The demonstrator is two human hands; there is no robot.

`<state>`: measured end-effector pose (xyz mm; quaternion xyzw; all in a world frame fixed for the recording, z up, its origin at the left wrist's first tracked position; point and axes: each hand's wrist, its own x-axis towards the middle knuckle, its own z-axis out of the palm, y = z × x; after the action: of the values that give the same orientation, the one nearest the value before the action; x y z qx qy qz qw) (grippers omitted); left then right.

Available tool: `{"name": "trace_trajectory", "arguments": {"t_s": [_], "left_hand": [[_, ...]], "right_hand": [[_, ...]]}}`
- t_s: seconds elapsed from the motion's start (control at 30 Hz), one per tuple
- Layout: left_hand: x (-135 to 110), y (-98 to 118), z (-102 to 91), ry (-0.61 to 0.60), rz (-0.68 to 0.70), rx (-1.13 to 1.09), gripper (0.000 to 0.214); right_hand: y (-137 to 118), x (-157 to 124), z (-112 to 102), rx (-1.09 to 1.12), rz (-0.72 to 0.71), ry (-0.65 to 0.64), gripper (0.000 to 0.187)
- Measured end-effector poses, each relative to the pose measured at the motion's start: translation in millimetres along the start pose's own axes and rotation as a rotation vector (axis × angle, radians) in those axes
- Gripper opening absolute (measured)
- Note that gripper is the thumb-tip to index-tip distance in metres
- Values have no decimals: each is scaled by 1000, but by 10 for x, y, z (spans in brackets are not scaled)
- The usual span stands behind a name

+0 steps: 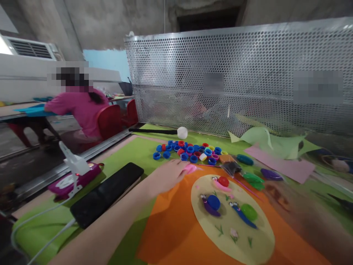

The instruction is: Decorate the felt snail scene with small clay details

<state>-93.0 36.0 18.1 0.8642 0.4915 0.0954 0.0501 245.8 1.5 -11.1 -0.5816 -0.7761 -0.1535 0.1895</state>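
Oval card point(227, 216) is lying on orange paper point(165, 224) between the hands I'm watching, long axis slanting far-left to near-right, left hand point(172, 172) resting by a pink piece point(191, 168), blurred right hand point(282, 198) hovering beside the green packet point(253, 181), neither grip readable.

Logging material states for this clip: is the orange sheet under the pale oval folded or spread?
Spread, as far as visible: the orange sheet extends past both sides of the pale oval, with no part doubled over.
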Motion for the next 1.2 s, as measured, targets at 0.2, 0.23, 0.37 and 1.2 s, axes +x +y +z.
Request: {"name": "trace_trajectory", "arguments": {"t_s": [0.2,0.23,0.37,1.2], "left_hand": [[12,-118,-42,72,-66,-173,28],[10,-121,-61,71,-53,-211,30],[-10,-97,-134,38,10,-310,33],[-31,-130,42,-145,176,176,17]], "right_hand": [[-804,593,-143,198,-244,-195,43],[-925,697,-147,212,-284,-213,44],[-1250,1070,-138,229,-389,-275,29],[-1187,1650,257,-225,-194,-417,21]]}}
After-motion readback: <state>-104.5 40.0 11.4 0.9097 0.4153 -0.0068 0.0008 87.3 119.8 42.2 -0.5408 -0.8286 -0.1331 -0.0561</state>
